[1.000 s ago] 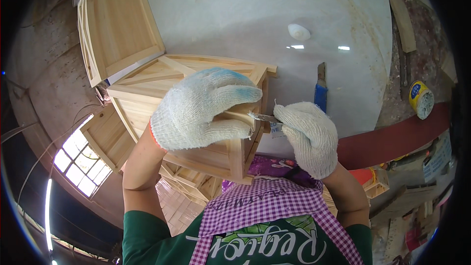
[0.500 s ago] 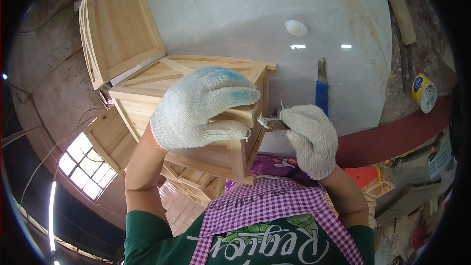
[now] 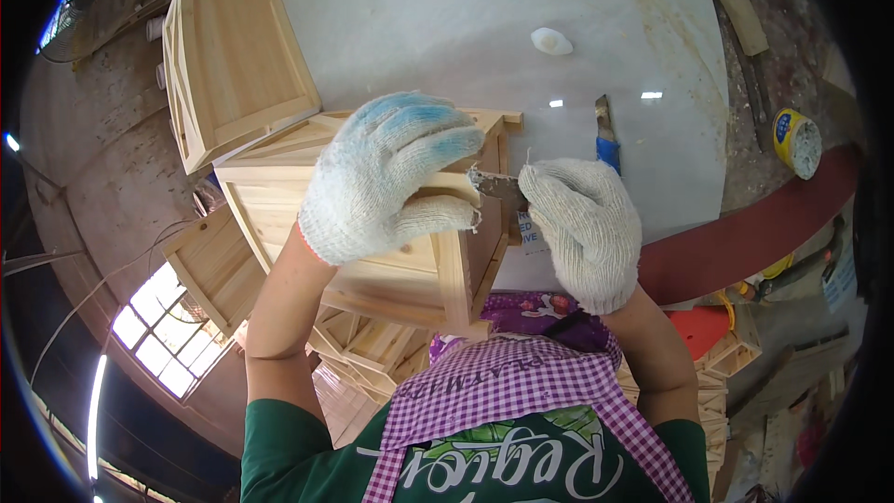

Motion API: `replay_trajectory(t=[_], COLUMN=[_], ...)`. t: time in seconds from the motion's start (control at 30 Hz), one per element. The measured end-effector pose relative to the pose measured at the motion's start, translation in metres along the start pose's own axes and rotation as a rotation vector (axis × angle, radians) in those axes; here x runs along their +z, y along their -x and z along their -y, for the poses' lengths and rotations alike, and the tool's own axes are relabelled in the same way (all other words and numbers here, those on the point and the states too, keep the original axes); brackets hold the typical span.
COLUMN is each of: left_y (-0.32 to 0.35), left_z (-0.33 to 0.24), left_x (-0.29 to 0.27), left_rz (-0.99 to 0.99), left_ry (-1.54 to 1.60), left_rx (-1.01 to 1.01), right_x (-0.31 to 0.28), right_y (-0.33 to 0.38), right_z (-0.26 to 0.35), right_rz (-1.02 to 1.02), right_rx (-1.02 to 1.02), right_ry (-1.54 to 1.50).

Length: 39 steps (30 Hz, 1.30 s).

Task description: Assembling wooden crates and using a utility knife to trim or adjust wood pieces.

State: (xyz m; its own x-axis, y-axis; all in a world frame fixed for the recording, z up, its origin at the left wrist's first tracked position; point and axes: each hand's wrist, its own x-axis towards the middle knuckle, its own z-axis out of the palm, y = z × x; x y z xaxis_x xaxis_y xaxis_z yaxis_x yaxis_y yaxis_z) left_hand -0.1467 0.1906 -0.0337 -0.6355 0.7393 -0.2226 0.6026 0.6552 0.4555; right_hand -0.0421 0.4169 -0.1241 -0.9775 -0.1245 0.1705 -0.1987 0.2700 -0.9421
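Two gloved hands are working a stiff, light-looking pine box [image 3: 391, 251]: left hand [image 3: 396, 177] gripping its top rail, right hand [image 3: 582, 228] pinching a metal scraper [image 3: 498, 188].

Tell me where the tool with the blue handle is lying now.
In the head view, the blue-handled tool lies on the pale table, to the person's right of the wooden box and just beyond the gloved right hand.

The knitted cotton glove on the left hand [image 3: 386, 182] is white with blue-tinted fingertips, the right hand's glove [image 3: 585, 228] plain off-white, the slatted wooden box [image 3: 372, 224] pale pine, and the checked cloth apron [image 3: 503, 401] purple-and-white.
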Motion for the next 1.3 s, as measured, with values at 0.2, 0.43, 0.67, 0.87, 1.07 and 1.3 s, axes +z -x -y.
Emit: replay_trajectory(t=[0.2, 0.43, 0.67, 0.87, 1.07, 1.3], left_y=[0.002, 0.002, -0.01, -0.02, -0.012, 0.008], left_z=[0.0, -0.009, -0.009, 0.007, 0.016, 0.012], left_x=[0.002, 0.001, -0.006, -0.008, -0.011, -0.02], left_rz=[-0.016, 0.0, 0.096, 0.255, 0.227, 0.064], left_ry=[-0.068, -0.076, 0.109, 0.375, 0.565, 0.476], left_rx=[0.017, 0.005, -0.09, -0.037, -0.025, -0.066], right_x=[-0.004, -0.003, 0.006, 0.008, 0.005, 0.006], right_y=[0.019, 0.027, 0.031, 0.036, 0.035, 0.037], right_z=[-0.004, -0.003, -0.009, -0.015, -0.015, -0.014], right_rz=[0.012, -0.084, -0.089, -0.083, -0.102, -0.112], right_rx=[0.002, 0.151, 0.308, 0.334, 0.366, 0.368], right_ry=[0.057, -0.1, -0.298, -0.315, -0.337, -0.327])
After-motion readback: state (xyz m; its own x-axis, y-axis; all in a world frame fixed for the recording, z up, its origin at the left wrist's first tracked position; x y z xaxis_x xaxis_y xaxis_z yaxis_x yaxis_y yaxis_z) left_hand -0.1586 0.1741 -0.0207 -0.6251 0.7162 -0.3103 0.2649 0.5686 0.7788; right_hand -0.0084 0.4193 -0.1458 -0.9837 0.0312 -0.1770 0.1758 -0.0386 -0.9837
